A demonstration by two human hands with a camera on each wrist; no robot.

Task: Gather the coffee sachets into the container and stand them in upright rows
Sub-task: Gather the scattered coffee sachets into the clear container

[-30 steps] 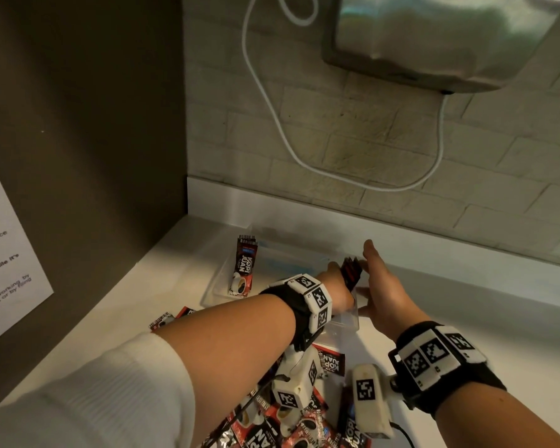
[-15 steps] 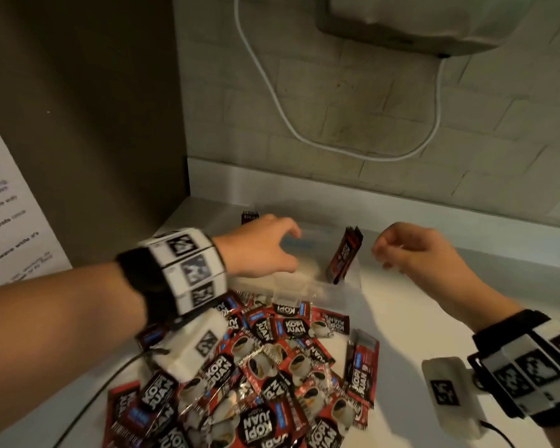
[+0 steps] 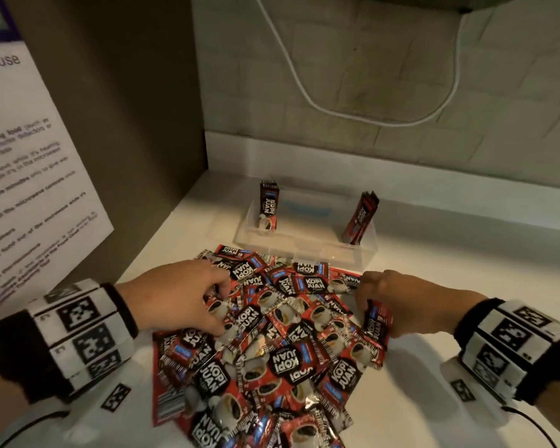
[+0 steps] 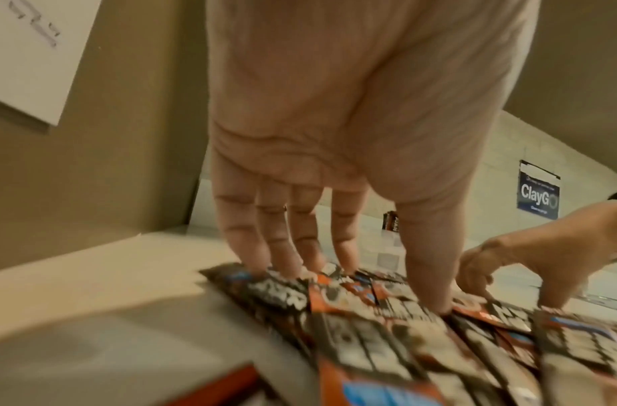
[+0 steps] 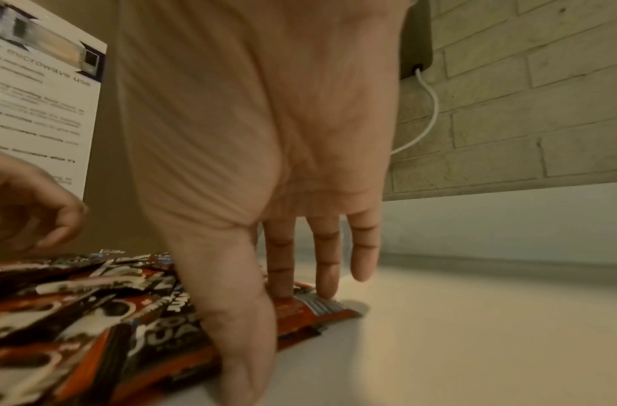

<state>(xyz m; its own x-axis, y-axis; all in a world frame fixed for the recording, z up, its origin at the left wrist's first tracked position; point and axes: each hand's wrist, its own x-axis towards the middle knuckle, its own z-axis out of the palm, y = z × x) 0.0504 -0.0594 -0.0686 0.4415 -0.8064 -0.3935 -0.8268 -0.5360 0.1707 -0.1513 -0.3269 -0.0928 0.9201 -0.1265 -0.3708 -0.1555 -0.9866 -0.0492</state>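
We have both hands down on the heap of coffee sachets (image 3: 272,344) spread over the white counter (image 3: 434,334). The fingers (image 4: 275,247) of our left hand (image 3: 178,299) point down side by side, tips touching the sachets under them, thumb planted apart; whether they pinch one we cannot tell. Our right hand (image 3: 411,305) has its thumb (image 5: 237,316) and fingers closing on one sachet (image 3: 376,324) at the heap's right edge, little finger lifted clear. Beyond our fingertips sits the clear container (image 3: 304,250), with a few sachets standing at its left end (image 3: 268,205) and a few leaning at its right end (image 3: 360,218).
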